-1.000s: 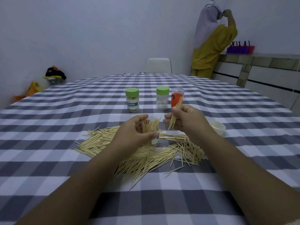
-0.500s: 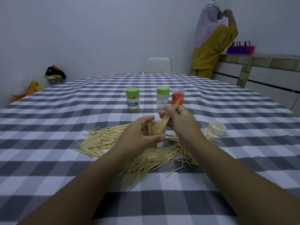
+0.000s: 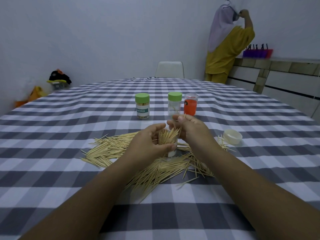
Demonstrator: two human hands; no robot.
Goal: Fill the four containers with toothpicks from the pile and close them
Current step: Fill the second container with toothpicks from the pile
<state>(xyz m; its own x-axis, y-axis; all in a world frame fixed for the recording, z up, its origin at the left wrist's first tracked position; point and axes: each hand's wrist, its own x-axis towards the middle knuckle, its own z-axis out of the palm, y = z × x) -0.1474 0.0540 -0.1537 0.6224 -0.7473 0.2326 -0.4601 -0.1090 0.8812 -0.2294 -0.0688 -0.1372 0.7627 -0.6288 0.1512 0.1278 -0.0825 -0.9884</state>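
**Both hands work at one open container above the toothpick pile**

Both hands meet at the middle of the tabletop [image 3: 52, 129], which is covered with a grey and white checked cloth. The left hand [image 3: 149, 142] is wrapped around a small clear container [image 3: 172, 151] and grips it from the left side; the container stands upright in the pile. The right hand [image 3: 190, 130] is closed in a pinch on a few toothpicks [image 3: 181, 121] just above the container's mouth.

The toothpick pile [image 3: 155, 168] is the largest thing of the task. It spreads flat on the cloth under and around both hands, thin pale wooden sticks that lie in many directions, with some single sticks apart at the right edge.

The held container has no lid, and a thick bunch of toothpicks stands in it, the tips fanning out above its rim. Behind the hands three more containers stand in a row. The left one [image 3: 142, 105] has a green lid and a label, and it looks full of toothpicks. The middle one [image 3: 174, 103], also with a green lid, is clear and nearly empty. The right one [image 3: 190, 104] is orange-red inside; its content I cannot tell.

A white lid [image 3: 232, 136] lies alone on the cloth, to the right of the pile.
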